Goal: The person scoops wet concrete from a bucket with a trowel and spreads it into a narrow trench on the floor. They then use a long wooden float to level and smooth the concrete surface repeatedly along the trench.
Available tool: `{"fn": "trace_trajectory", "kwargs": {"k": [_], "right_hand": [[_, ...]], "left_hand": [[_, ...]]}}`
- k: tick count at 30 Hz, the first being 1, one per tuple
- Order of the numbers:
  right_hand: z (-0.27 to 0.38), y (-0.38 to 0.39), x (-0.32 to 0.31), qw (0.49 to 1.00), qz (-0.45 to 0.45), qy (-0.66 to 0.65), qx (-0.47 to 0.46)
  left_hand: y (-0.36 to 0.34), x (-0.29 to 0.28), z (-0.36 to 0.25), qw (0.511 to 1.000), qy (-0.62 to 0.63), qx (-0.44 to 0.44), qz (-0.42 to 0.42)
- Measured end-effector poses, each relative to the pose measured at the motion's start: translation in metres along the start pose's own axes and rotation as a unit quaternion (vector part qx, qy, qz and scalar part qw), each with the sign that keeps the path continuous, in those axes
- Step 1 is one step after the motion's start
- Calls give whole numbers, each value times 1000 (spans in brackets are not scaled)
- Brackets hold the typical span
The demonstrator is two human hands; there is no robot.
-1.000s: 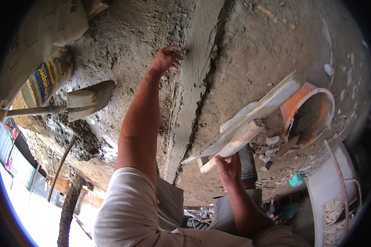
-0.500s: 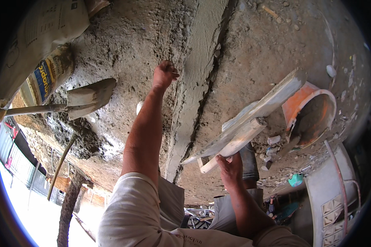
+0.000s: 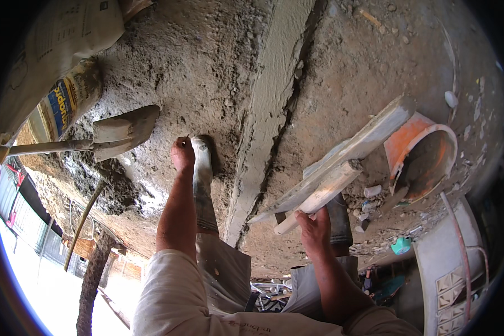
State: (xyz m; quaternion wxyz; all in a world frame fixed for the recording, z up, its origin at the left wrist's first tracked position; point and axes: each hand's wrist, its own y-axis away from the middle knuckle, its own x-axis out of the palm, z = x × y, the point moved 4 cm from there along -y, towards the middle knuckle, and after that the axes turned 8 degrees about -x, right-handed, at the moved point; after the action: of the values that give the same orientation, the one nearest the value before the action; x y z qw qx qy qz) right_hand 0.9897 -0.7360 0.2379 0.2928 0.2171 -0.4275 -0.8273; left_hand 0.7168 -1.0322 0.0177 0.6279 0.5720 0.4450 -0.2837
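Note:
My right hand (image 3: 315,228) is closed round the near end of the handle on a long wooden float (image 3: 367,140), its board smeared with grey mortar. The float is held slantwise over the dirt, right of a smoothed strip of wet mortar (image 3: 263,117). My left hand (image 3: 183,154) is closed with curled fingers beside my left boot (image 3: 203,168), left of the strip. A small dark spot shows at its fingertips, but what it grips, if anything, cannot be made out.
A shovel (image 3: 123,134) lies at the left by a bucket (image 3: 67,103) and a large paper sack (image 3: 78,33). An orange bucket (image 3: 423,151) lies tipped on its side at the right, near stones and a small green object (image 3: 401,245). A wooden post (image 3: 95,280) stands lower left.
My left hand has drawn back from the strip's edge, toward me and to the left, uncovering my left boot. The right hand and the float have barely moved.

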Motion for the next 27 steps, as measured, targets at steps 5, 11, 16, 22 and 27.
{"fn": "trace_trajectory", "kwargs": {"k": [5, 11, 16, 22, 27], "right_hand": [[-2, 0, 1, 1000, -7, -10, 11], [-4, 0, 4, 1000, 3, 11, -10], [-8, 1, 6, 1000, 10, 14, -4], [-14, 2, 0, 1000, 8, 11, 1], [-14, 3, 3, 1000, 15, 4, -2]], "left_hand": [[-8, -18, -48, 999, 12, -27, 21], [21, 31, -96, 994, 62, 83, 38], [51, 100, -97, 966, 64, 44, 247], [64, 118, -113, 954, 68, 38, 290], [63, 100, -111, 963, 42, 77, 255]]}}
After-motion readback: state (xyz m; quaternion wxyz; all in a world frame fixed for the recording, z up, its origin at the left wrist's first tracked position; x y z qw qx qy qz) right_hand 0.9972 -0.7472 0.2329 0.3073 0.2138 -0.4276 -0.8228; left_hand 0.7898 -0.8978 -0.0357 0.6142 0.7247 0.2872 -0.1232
